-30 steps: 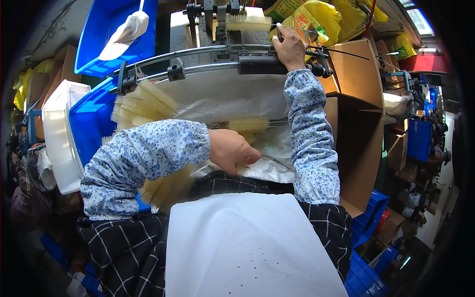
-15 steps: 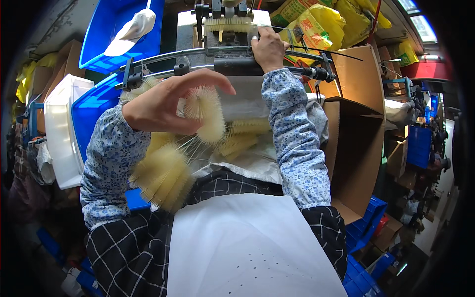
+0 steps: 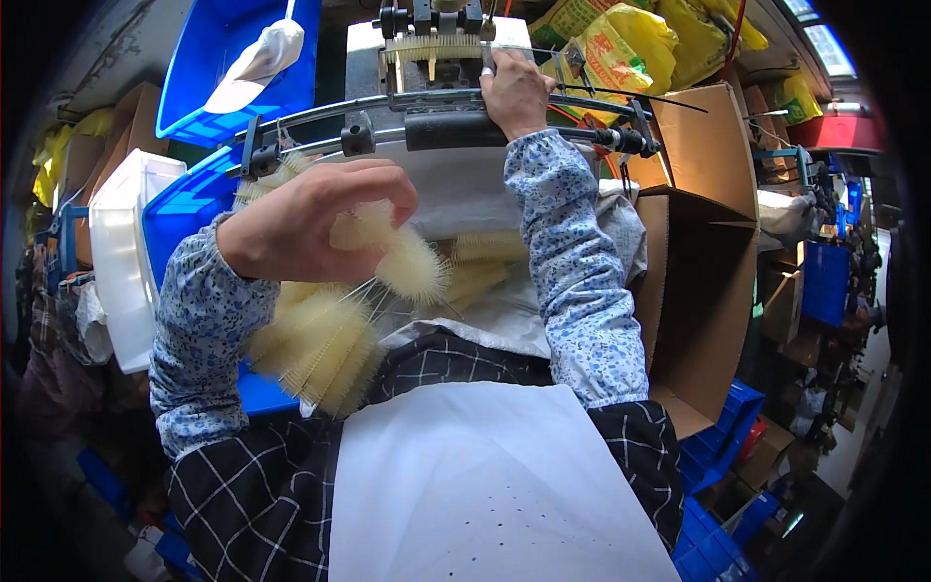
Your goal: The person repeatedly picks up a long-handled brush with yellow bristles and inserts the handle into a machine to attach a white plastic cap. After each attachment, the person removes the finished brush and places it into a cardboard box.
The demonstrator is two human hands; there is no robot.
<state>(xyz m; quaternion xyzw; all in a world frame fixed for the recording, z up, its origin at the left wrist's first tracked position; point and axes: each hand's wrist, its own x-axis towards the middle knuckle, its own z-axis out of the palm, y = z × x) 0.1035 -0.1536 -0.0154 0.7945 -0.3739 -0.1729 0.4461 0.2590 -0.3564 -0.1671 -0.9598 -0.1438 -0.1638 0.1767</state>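
My left hand (image 3: 315, 221) is curled around a cream, soft-bristled wire brush (image 3: 412, 267), its fingers closed on the bristled part. Below that hand, a bundle of similar brushes (image 3: 320, 349) fans out, their thin wire stems pointing toward my lap. At the machine (image 3: 441, 73), my right hand (image 3: 516, 92) rests just above the black roller sleeve (image 3: 451, 129) on the curved rail. Its fingers are bent over a part at the right end of a bristled brush (image 3: 432, 48) that lies across the machine; what they grip is hidden.
More brushes lie on white sheeting (image 3: 504, 320) before my lap. An open cardboard box (image 3: 703, 291) stands at right. Blue bins (image 3: 184, 87) and a white tray (image 3: 121, 257) are at left, a white cap (image 3: 260, 68) in the upper bin. Yellow sacks (image 3: 621, 53) sit behind.
My left hand has moved slightly left and down, its fingers closing further around the brush. My right hand has shifted a little left along with the black roller sleeve and the brush in the machine.
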